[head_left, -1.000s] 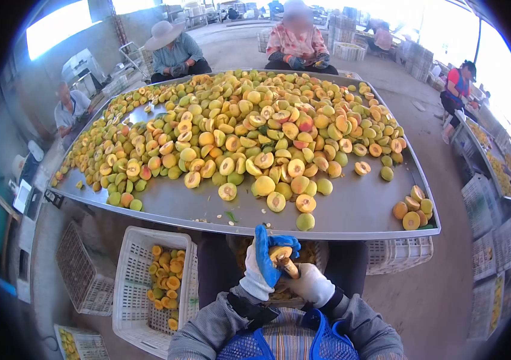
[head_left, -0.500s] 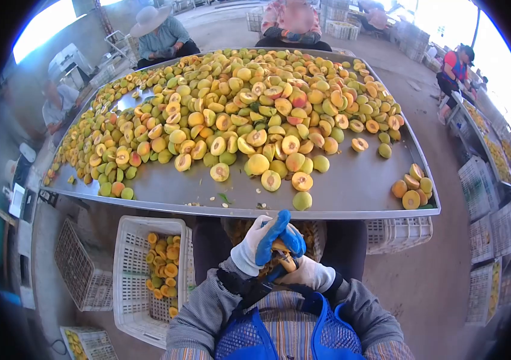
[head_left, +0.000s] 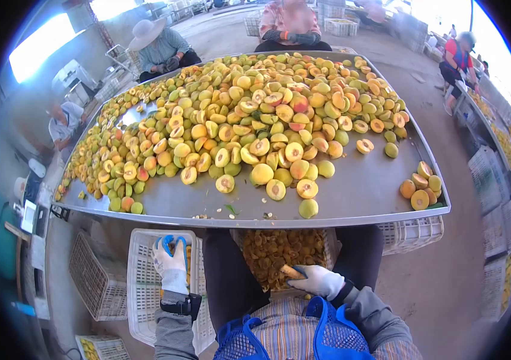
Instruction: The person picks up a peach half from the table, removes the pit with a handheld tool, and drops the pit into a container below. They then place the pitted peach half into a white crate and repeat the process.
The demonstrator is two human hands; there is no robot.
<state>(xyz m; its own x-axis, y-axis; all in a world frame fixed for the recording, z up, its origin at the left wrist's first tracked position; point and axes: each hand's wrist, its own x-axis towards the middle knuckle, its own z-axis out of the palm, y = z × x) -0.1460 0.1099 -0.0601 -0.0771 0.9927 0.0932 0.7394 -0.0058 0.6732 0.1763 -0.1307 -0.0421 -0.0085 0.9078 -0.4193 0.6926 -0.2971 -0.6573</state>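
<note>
Beneath the grey steel tabletop, left hand spreads its grip apart over white plastic crate; right hand clamps tan-handled tool.

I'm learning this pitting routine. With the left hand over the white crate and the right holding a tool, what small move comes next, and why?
Probably reach the left hand to the nearest yellow-green fruit on the grey metal table: it looks empty over the white plastic crate, while the right hand holds a wooden-handled tool.

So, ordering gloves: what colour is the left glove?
Left glove: white with blue coating; head view.
</note>
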